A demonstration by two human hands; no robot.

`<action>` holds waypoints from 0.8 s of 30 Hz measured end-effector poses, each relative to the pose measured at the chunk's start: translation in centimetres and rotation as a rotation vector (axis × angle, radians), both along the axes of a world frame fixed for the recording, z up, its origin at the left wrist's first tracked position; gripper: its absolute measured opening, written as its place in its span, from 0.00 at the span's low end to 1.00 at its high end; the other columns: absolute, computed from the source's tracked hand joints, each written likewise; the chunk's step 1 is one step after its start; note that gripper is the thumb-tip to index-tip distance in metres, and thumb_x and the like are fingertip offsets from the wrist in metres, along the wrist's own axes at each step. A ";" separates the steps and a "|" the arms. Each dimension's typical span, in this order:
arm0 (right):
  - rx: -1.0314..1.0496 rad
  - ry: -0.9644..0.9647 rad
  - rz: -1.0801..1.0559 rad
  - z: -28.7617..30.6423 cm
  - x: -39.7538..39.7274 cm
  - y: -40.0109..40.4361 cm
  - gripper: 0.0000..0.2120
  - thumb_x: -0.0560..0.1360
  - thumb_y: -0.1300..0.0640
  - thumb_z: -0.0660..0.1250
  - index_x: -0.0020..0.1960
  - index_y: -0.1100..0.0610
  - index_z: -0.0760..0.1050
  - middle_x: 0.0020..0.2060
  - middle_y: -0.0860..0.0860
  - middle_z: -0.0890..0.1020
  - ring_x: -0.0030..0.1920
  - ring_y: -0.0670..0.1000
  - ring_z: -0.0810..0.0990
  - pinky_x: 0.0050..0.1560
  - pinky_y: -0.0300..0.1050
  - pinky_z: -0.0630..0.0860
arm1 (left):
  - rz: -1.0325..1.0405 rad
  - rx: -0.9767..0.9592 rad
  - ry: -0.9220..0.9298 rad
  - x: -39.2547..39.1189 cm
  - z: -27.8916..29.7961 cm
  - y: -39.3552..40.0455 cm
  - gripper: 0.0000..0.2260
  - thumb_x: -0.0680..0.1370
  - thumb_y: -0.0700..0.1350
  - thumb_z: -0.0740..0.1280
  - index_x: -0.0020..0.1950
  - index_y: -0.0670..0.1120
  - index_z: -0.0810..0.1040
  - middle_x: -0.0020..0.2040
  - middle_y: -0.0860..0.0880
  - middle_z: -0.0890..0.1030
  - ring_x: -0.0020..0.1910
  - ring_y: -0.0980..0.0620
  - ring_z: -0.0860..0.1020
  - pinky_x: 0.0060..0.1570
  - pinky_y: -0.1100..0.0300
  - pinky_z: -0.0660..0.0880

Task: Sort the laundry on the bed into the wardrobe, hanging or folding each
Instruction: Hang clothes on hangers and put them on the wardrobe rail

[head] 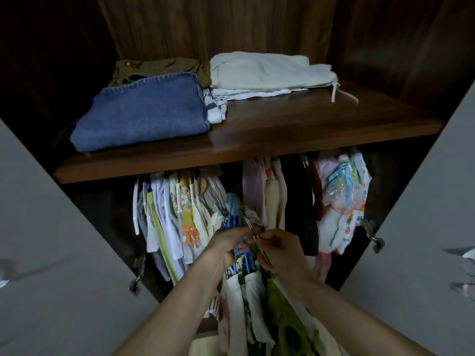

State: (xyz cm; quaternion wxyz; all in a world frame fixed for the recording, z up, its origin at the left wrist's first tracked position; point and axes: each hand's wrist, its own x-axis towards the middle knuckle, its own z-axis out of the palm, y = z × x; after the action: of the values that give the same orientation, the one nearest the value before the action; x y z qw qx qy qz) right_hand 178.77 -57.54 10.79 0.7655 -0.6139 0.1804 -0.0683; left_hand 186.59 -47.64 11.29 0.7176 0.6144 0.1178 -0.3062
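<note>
I face an open wardrobe. My left hand [230, 241] grips a bunch of blue hangers [235, 214] whose hooks point up toward the hanging space. My right hand [279, 249] pinches a thin hanger part right beside the left hand. White, patterned and lime-green garments [257, 299] hang down from these hangers between my forearms. Behind them, many clothes hang in a row [180, 214] under the wooden shelf [282, 129]. More hang to the right [341, 201].
On the shelf lie folded blue jeans [146, 114], an olive garment [159, 69] behind them, and a stack of white folded clothes [264, 71]. Grey wardrobe doors stand open at left [51, 240] and right [424, 214], with metal hinges on their inner edges.
</note>
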 end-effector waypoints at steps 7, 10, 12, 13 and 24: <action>-0.453 0.012 0.216 -4.4 4.7 -4.2 0.08 0.76 0.65 0.67 0.38 0.59 0.73 0.34 0.56 0.83 0.32 0.54 0.82 0.38 0.52 0.82 | 0.042 0.108 -0.042 3.8 -4.7 -1.4 0.09 0.75 0.27 0.62 0.37 0.36 0.75 0.27 0.44 0.74 0.21 0.54 0.69 0.20 0.64 0.64; -0.562 -0.059 0.323 -5.8 7.7 -6.8 0.10 0.77 0.63 0.65 0.37 0.57 0.75 0.28 0.49 0.81 0.31 0.49 0.81 0.38 0.47 0.80 | 0.093 0.054 -0.052 6.4 -7.7 -2.1 0.05 0.76 0.27 0.63 0.43 0.32 0.76 0.28 0.43 0.75 0.19 0.54 0.69 0.19 0.66 0.64; -0.710 -0.198 0.269 -7.3 9.6 -8.0 0.12 0.78 0.63 0.65 0.37 0.52 0.75 0.29 0.47 0.80 0.31 0.46 0.79 0.38 0.45 0.77 | 0.151 0.005 -0.075 8.7 -9.6 -2.7 0.04 0.77 0.28 0.63 0.50 0.30 0.76 0.34 0.41 0.77 0.18 0.55 0.69 0.18 0.67 0.63; -0.772 -0.275 0.226 -8.5 10.6 -8.6 0.12 0.78 0.62 0.65 0.37 0.51 0.75 0.29 0.47 0.80 0.31 0.45 0.79 0.37 0.45 0.76 | 0.170 -0.016 -0.093 9.9 -10.3 -2.9 0.04 0.77 0.29 0.63 0.51 0.30 0.76 0.36 0.41 0.77 0.17 0.55 0.68 0.17 0.67 0.62; -2.115 -0.962 -0.289 -13.6 21.7 -10.0 0.10 0.69 0.60 0.60 0.38 0.60 0.80 0.39 0.56 0.82 0.49 0.58 0.81 0.58 0.51 0.71 | 0.127 -0.294 -0.419 18.2 -14.3 -5.9 0.15 0.80 0.30 0.55 0.35 0.38 0.69 0.20 0.49 0.70 0.13 0.60 0.62 0.14 0.71 0.58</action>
State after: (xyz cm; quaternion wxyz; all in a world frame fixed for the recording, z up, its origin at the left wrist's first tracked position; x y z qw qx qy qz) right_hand 200.45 -67.58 -2.83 -0.1520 -0.8295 -0.2065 -0.4961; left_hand 204.75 -53.54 -3.00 0.8257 0.5449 -0.0409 -0.1403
